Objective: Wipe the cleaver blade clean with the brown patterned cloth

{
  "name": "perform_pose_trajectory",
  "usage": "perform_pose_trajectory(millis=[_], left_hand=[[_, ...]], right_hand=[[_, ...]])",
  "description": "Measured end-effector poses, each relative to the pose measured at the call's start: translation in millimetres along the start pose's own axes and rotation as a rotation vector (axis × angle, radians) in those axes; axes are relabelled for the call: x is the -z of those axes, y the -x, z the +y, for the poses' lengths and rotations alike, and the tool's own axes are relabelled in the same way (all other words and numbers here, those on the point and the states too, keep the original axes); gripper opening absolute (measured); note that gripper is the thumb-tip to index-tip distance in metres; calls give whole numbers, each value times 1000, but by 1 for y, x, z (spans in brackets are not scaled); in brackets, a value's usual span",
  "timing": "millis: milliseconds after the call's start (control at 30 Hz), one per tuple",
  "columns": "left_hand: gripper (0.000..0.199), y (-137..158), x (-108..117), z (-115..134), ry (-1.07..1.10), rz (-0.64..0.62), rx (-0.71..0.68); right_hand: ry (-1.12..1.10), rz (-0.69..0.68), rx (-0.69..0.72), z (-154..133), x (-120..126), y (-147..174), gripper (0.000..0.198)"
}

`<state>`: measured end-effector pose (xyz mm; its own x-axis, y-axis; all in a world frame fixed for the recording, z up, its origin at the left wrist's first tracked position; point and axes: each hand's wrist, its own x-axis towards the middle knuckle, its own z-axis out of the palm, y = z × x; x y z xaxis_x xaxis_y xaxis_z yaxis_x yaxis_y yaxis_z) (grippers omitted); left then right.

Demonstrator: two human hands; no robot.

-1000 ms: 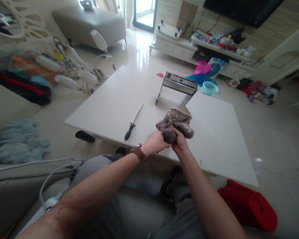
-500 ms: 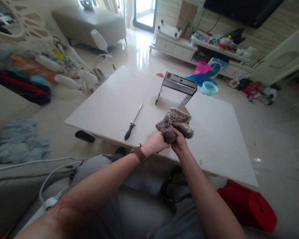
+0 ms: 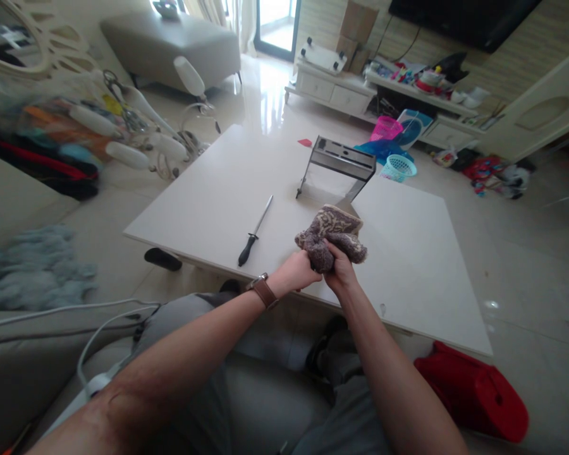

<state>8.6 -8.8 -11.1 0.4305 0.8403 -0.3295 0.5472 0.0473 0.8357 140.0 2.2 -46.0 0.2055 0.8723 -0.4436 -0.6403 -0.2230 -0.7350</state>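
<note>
A bunched brown and cream patterned cloth (image 3: 334, 230) is held over the near edge of the white table (image 3: 408, 253). On its left side my left hand (image 3: 298, 272) is closed round a fold; a brown-strapped watch is on that wrist. My right hand (image 3: 341, 268) pinches the cloth from below and the right, thumb on top. Whether anything lies inside the folds is hidden. To the left, a sharpening steel (image 3: 255, 230) with a black handle lies on the table. Beyond the cloth stands a metal knife block (image 3: 345, 158) with slots in its top.
Past the table's far edge are a pink basket (image 3: 386, 128) and a light blue basket (image 3: 398, 168) on the floor. A red bag-like object (image 3: 474, 392) sits at the lower right. White cables (image 3: 99, 309) run along the left side.
Almost nothing differs. Both hands keep their hold on the cloth, and the whole view has shifted very slightly.
</note>
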Motion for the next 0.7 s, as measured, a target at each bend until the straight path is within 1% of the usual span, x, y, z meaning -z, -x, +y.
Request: perform_pose_trajectory(millis=[267, 433, 533, 600, 700], left_hand=[[35, -1, 0, 1, 3, -32, -9], [32, -2, -2, -1, 10, -15, -2], [31, -1, -2, -3, -8, 9, -27], [29, -1, -2, -5, -16, 12, -41], [27, -1, -2, -7, -15, -6, -22]], right_hand=[[11, -4, 4, -1, 3, -2, 29], [39, -11, 7, 0, 4, -3, 30], [31, -5, -1, 1, 3, -2, 30], [23, 4, -11, 2, 3, -2, 27], [9, 4, -14, 2, 2, -1, 23]])
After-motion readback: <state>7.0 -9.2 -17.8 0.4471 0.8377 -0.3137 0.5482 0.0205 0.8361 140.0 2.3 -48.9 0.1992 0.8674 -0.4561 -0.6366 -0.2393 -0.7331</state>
